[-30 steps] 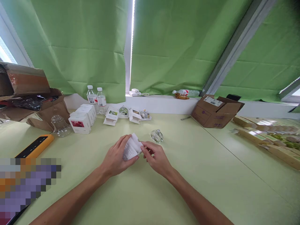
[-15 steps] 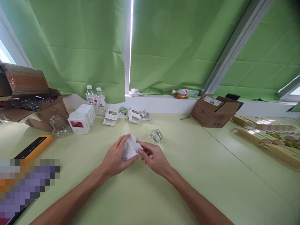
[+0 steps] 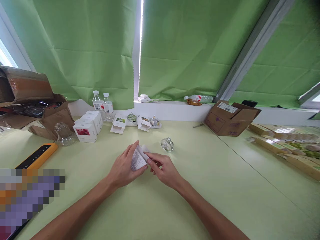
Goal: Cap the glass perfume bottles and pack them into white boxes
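Observation:
A small white cardboard box (image 3: 138,159), printed with fine text on the side facing me, is tilted above the table. My left hand (image 3: 123,166) wraps around it, thumb below and fingers over the far side. On its right end, my right hand (image 3: 162,168) pinches a flap with thumb and index finger; the other fingers are curled and partly hidden. Just beyond my right hand, a round clear glass bottle (image 3: 167,144) lies on the pale green table (image 3: 150,210). Whatever the box contains is hidden.
Several white boxes (image 3: 85,132), a glass jar (image 3: 63,135) and two plastic bottles (image 3: 108,108) stand at the left. Opened small boxes (image 3: 118,124) lie at the back. An orange power strip (image 3: 37,156) is nearer left. A brown carton (image 3: 225,120) sits at the back right.
The flap at the box's right end has bent inward slightly under my right fingers. My left hand keeps its hold. The whole view has shifted a little.

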The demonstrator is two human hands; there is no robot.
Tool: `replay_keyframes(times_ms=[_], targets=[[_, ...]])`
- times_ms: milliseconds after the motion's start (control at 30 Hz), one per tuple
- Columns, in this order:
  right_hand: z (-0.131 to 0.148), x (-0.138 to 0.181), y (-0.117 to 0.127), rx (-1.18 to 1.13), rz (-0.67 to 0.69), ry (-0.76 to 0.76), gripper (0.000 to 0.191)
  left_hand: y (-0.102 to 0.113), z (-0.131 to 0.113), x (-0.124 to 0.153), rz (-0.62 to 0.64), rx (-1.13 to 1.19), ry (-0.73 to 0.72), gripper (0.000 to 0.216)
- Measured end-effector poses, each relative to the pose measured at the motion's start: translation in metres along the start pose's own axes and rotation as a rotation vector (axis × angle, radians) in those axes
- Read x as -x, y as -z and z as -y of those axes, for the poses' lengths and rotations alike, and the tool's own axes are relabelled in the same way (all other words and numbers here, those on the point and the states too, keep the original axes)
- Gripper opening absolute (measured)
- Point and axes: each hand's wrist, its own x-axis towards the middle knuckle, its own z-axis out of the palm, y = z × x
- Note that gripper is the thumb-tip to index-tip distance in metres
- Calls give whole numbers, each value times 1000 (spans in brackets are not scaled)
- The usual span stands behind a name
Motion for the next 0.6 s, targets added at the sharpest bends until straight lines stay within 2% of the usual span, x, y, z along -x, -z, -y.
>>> replay_keyframes(times_ms=[267,467,600], targets=[[6,1,0,36,32,32,35,0,1,0,16,10,-15,76],[-1,1,-4,34,-49,-9,35,1,0,0,21,15,7,77],[-1,1,-4,68,-12,28,31,1,-1,-1,26,29,-7,77]])
